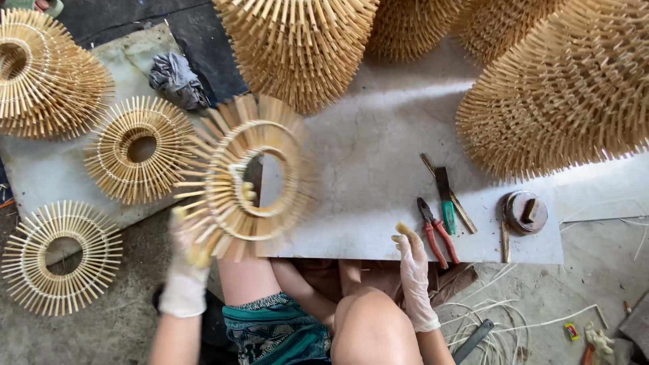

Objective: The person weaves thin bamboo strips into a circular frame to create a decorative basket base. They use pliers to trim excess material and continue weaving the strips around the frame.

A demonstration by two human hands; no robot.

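Note:
My left hand (186, 270), in a pale glove, grips the lower left rim of a round ring of bamboo sticks (243, 176) and holds it up over the edge of a grey slab (378, 149); the ring is blurred. My right hand (414, 270), also gloved, hovers above my knee with fingers apart and nothing in it. It is nearest to red-handled pliers (436, 233) lying on the slab.
Several finished stick rings lie at left (138, 150) (61, 257) (40, 71). Large domed stick shades (297, 40) (561, 88) crowd the far side. A green-handled chisel (446, 203), a round tin (526, 211), a grey rag (177, 80) and loose cane strips (493, 324) are nearby.

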